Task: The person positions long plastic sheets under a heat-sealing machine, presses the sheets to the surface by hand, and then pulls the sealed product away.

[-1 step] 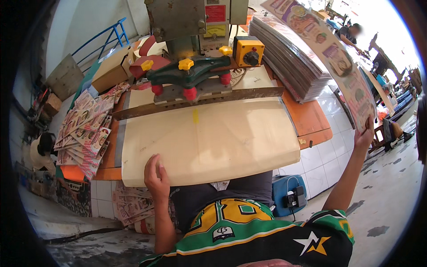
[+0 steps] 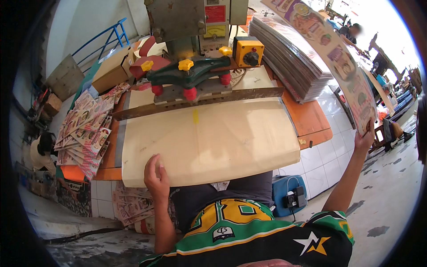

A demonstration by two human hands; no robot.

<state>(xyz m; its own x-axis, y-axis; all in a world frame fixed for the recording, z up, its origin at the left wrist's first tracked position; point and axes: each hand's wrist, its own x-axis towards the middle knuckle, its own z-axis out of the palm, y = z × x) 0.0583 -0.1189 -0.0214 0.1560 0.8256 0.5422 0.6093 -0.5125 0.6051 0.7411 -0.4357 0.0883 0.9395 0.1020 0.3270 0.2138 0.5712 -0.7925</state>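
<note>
Printed multicolour plastic sheet (image 2: 331, 49) is up in the air at right, right hand (image 2: 365, 139) pinching its near end; long axis runs from that hand up and away toward the stack of printed sheets (image 2: 289, 49). Left hand (image 2: 155, 175) rests on the cream board (image 2: 209, 142), fingers curled over its near edge, grip on nothing else. Judgement: lay the sheet flat and square on the board below the press bar (image 2: 200, 101), keep fingers clear of it.

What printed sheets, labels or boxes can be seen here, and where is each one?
Printed sheet: long colourful strip, raised in the right hand.
Sheet stack: thick pile, right of the press.
Cut printed pieces: pink, fanned out at the table's left.
Red label: rectangle on the machine.
Cardboard box: brown, far left.
</note>
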